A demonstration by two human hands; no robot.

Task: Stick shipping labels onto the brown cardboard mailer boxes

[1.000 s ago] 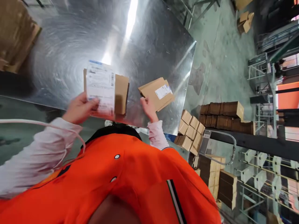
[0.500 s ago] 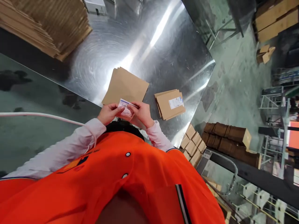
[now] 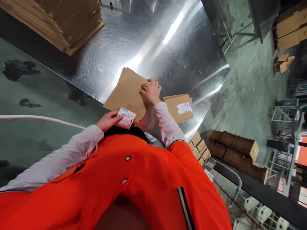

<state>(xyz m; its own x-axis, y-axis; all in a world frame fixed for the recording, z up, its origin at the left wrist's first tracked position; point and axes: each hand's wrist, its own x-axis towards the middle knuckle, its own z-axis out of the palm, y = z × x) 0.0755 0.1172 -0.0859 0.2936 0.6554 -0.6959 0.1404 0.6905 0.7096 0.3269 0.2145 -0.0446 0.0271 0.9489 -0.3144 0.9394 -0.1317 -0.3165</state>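
My left hand (image 3: 108, 119) pinches a small white barcode label (image 3: 126, 117) near my chest, just off the near edge of the metal table (image 3: 168, 48). A flat brown cardboard piece (image 3: 126, 92) lies on that table in front of me. My right hand (image 3: 151, 91) rests on its right edge, fingers curled over the cardboard. To the right lies a stack of flattened brown boxes (image 3: 179, 107) with a white label on top.
A tall pile of flat cardboard sheets (image 3: 62, 19) stands at the table's far left. Small folded boxes (image 3: 200, 148) are stacked below the table's right corner. Longer brown cartons (image 3: 237, 148) sit on a conveyor at the right. Green floor lies beyond.
Both hands were together on the label; now my right hand has reached out onto the flat cardboard piece while my left keeps the label. The view has shifted slightly.
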